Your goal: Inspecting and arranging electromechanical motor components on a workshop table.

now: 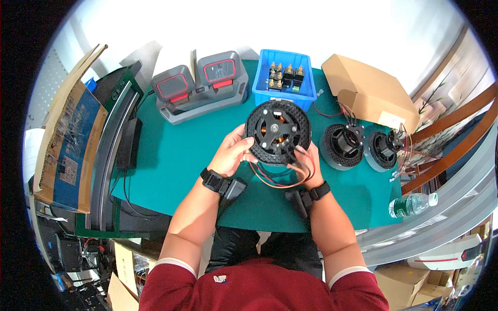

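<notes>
Above the green tabletop I hold up a round black motor (275,129), its flat face turned toward me. Copper windings show through the openings in that face, and a textured black ring runs around it. My left hand (231,153) grips its left edge, thumb on the front. On the lower right edge my right hand (309,161) is closed, with its far fingers hidden behind the motor. Orange, red and black wires (280,182) loop below the motor, passing by my right hand. Two similar black motors (342,146) (383,150) with wires rest to the right.
Behind the motor stands a blue bin (282,98) with black parts bearing brass posts. A grey dual charger (202,106) is at back left, an opened cardboard box (363,85) at back right. A plastic bottle (413,205) lies near the table's right edge. A black power adapter (129,143) sits left.
</notes>
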The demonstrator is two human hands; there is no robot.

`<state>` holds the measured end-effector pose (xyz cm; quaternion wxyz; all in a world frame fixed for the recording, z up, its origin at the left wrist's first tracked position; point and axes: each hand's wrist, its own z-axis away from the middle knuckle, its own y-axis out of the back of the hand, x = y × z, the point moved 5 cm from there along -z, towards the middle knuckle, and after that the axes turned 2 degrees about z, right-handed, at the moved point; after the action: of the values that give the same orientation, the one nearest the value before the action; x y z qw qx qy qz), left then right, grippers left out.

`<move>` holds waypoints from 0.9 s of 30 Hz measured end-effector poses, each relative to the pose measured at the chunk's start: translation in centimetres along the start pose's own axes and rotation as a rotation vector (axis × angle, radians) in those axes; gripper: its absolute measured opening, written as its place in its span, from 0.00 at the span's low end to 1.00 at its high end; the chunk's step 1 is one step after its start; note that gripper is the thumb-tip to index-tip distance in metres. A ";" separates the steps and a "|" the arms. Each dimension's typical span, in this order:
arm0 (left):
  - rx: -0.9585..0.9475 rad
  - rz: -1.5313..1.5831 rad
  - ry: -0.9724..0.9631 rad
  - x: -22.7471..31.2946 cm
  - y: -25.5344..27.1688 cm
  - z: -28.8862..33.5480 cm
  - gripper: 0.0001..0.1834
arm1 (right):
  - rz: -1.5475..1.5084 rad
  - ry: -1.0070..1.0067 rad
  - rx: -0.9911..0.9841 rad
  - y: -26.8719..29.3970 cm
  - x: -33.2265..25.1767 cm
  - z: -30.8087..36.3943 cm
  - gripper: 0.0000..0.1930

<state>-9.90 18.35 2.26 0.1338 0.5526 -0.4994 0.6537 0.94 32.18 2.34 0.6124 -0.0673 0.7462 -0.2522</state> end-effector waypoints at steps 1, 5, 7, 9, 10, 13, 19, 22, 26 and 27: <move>0.006 0.029 -0.018 -0.1 0.0 0.0 0.24 | 0.036 0.083 -0.026 1.1 0.7 -0.4 0.26; -0.049 -0.018 -0.099 0.3 -0.3 0.2 0.27 | 0.231 0.276 -0.035 0.0 -0.3 0.2 0.30; -0.017 -0.055 -0.091 0.3 -0.1 0.4 0.28 | 0.271 0.315 -0.032 -0.8 -1.0 0.6 0.29; -0.015 -0.137 -0.094 0.1 0.3 0.3 0.27 | 0.316 0.322 -0.041 -0.9 -1.1 0.6 0.29; -0.014 -0.143 -0.095 0.1 0.2 0.4 0.26 | 0.362 0.326 -0.046 -1.0 -1.2 0.7 0.28; -0.035 -0.199 -0.130 0.3 0.0 0.4 0.27 | 0.341 0.327 -0.025 -1.2 -1.4 1.0 0.29; -0.035 -0.161 -0.164 1.5 -1.3 0.8 0.36 | 0.485 0.414 0.013 -1.1 -2.0 1.1 0.34; -0.080 -0.133 -0.187 1.3 -1.4 0.9 0.31 | 0.608 0.481 0.056 -1.2 -2.5 1.4 0.34; -0.094 -0.144 -0.170 1.4 -1.4 1.0 0.32 | 0.706 0.469 0.062 -1.7 -3.3 1.9 0.36; -0.092 -0.144 -0.167 1.4 -1.3 0.9 0.32 | 0.731 0.471 0.071 -1.7 -3.3 2.0 0.36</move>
<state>-8.93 17.64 3.98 0.1636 0.6331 -0.4973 0.5702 3.24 31.46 5.77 0.4764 0.2817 0.8312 -0.0530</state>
